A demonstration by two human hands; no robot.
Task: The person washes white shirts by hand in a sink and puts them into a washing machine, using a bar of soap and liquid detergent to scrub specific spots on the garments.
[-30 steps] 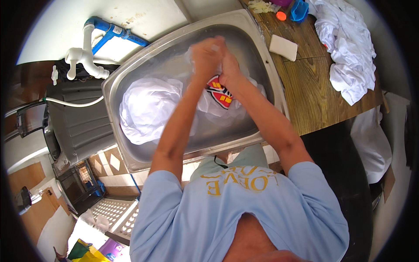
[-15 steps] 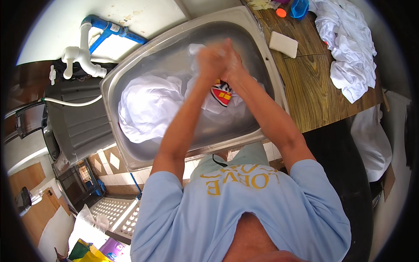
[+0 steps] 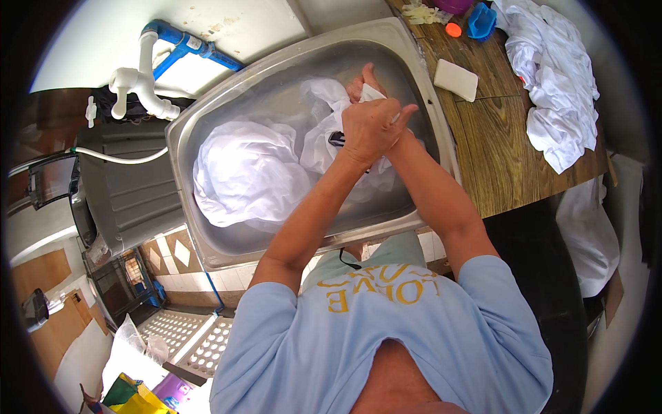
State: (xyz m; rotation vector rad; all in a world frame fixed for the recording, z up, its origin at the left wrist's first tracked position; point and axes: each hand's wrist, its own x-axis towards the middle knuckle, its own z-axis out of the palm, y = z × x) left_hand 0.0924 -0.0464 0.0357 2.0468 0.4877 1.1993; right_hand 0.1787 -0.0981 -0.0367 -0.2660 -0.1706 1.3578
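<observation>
Hands (image 3: 372, 124) perhaps gripping white garment (image 3: 324, 141)

Garment (image 3: 252, 172) in sink (image 3: 207, 234); soap bar (image 3: 455, 79) on counter (image 3: 503, 152) right of sink; clothes pile (image 3: 555, 76) further right.

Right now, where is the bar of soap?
In the head view, the bar of soap lies on the wooden counter, right of the metal sink, between it and the white clothes pile.
</observation>
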